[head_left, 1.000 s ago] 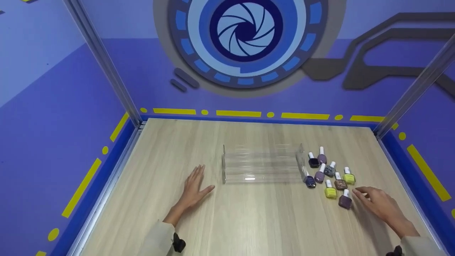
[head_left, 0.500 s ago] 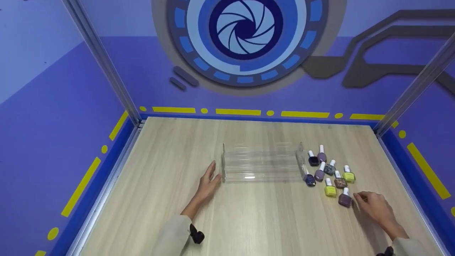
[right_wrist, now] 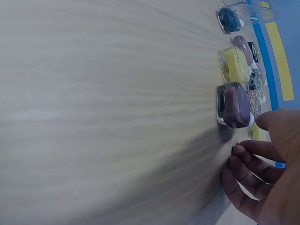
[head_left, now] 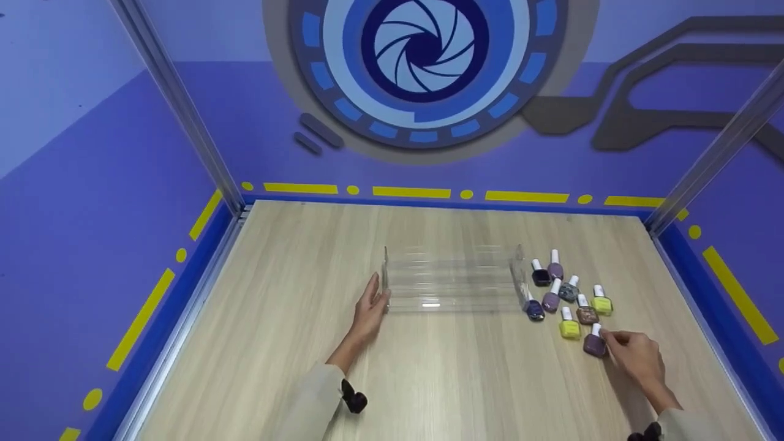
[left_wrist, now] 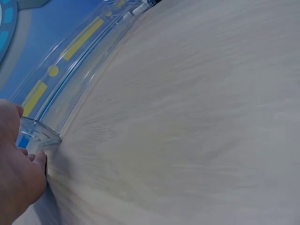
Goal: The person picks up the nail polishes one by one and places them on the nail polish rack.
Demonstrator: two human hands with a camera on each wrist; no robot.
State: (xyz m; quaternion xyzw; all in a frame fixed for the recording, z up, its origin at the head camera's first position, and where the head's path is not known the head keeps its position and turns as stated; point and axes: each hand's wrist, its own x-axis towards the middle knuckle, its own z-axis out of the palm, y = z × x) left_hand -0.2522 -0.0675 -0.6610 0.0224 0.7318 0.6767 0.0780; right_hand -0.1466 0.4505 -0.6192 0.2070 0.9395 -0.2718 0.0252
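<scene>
A clear plastic rack (head_left: 453,285) with stepped tiers stands on the table. At its left end panel, my left hand (head_left: 369,312) has its fingers up along the side, fingertips right at the panel; in the left wrist view that hand (left_wrist: 21,173) overlaps the rack's corner (left_wrist: 44,133). My right hand (head_left: 637,358) is beside a dark purple nail polish bottle (head_left: 594,345) with a white cap. In the right wrist view the thumb tip is close to the cap of that bottle (right_wrist: 234,105), while the other fingers (right_wrist: 246,176) are loosely bent, with nothing between them.
Several more nail polish bottles lie right of the rack: yellow ones (head_left: 569,329), a brown glitter one (head_left: 587,315), a grey one (head_left: 568,293), mauve ones (head_left: 550,302) and dark ones (head_left: 535,310). Blue-purple panels (head_left: 367,171) enclose the wooden table (head_left: 441,380).
My left hand has moved right and forward from the bare table to the rack's left end. My right hand has shifted slightly left, closer to the dark purple bottle. The rack and bottles have stayed put.
</scene>
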